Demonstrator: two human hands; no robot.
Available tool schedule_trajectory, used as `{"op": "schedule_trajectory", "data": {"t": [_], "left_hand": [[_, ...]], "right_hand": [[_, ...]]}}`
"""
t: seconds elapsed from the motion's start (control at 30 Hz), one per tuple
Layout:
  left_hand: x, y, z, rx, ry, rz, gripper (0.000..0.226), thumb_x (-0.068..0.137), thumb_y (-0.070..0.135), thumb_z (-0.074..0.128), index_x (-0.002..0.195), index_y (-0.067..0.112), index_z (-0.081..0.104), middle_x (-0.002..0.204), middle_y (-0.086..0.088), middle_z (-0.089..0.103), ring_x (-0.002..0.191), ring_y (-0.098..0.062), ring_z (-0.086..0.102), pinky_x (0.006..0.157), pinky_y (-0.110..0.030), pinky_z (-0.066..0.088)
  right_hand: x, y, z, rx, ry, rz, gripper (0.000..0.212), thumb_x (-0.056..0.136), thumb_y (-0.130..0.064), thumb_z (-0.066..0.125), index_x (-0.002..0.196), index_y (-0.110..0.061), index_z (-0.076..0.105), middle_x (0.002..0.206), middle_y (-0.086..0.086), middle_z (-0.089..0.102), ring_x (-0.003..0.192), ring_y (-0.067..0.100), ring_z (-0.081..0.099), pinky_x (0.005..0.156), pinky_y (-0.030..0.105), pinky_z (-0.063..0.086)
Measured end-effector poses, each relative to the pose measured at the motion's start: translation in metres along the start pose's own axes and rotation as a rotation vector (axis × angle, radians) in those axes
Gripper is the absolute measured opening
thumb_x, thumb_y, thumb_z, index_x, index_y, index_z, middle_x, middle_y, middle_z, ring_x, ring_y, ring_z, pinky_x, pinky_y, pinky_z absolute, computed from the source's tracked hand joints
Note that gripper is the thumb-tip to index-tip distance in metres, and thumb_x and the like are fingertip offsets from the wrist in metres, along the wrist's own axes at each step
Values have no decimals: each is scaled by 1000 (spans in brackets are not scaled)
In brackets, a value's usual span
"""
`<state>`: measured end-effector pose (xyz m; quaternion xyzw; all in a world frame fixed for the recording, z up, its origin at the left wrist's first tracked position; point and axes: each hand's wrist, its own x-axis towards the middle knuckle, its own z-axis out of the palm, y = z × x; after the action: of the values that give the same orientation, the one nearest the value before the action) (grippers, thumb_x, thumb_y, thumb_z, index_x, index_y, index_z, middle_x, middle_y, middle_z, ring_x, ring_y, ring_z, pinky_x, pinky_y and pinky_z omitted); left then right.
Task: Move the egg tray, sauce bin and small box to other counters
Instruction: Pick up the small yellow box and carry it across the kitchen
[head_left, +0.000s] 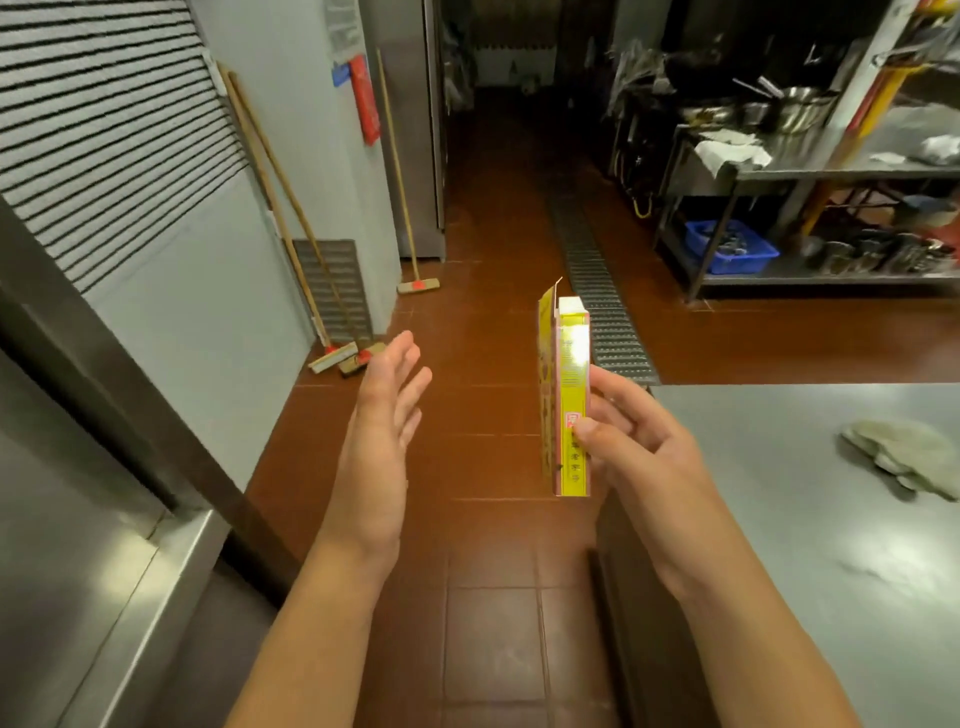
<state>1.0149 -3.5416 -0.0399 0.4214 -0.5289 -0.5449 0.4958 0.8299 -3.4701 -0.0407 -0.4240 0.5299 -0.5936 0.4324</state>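
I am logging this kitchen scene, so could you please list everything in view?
small yellow cardboard box: one, yellow, held upright above the floor
steel counter: one, grey, right
crumpled grey cloth: one, on that counter
wooden-handled brooms: three, leaning on the left wall
blue plastic crate: one, lower rack shelf
metal floor drain grate: one, in the red tiles
left hand: open, empty
right hand: pinching the box

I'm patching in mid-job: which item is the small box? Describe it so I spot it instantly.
Start at the steel counter on the right, then go to its left edge, above the red tiled floor. There the right hand holds the small box upright: narrow, bright yellow, top flap open, the only yellow carton nearby.
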Motion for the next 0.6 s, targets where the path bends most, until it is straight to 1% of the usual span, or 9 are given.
{"op": "schedule_trajectory", "data": {"t": [0.17, 0.27, 0.43, 0.53, 0.6], "left_hand": [[89, -12, 39, 22, -132, 0, 74, 84, 79, 26, 147, 43, 41, 147, 24, 49, 134, 4, 47, 121, -43, 27], [151, -22, 72, 66, -172, 7, 81, 77, 82, 29, 147, 43, 40, 148, 24, 48, 134, 5, 46, 121, -42, 27], [237, -23, 116, 103, -184, 19, 73, 83, 80, 27, 146, 45, 41, 146, 26, 49, 134, 5, 46, 121, -43, 27], [287, -21, 139, 92, -185, 58, 80, 76, 83, 31, 145, 45, 44, 146, 25, 50, 134, 4, 47, 121, -45, 27], [317, -23, 153, 88, -181, 58, 81, 75, 83, 31, 145, 44, 43, 146, 24, 50, 134, 3, 47, 121, -44, 28]], "right_hand": [[75, 8, -27, 4, 111, 22, 42, 92, -7, 63, 128, -29, 62, 114, -6, 75, 110, 12, 70, 94, 32, 56], [140, 15, -52, 12, 137, -6, 43, 92, -7, 64, 129, -29, 62, 118, -7, 74, 113, 11, 68, 96, 33, 54], [237, 15, -79, 53, 108, -33, 46, 92, -11, 67, 135, -26, 59, 123, -5, 72, 117, 13, 67, 100, 41, 53], [289, 10, -90, 52, 75, -56, 55, 84, -21, 70, 137, -26, 57, 125, -6, 71, 118, 11, 66, 98, 35, 53], [323, 10, -99, 50, 69, -47, 56, 83, -23, 70, 137, -26, 57, 125, -7, 71, 117, 10, 66, 97, 34, 53]]}}
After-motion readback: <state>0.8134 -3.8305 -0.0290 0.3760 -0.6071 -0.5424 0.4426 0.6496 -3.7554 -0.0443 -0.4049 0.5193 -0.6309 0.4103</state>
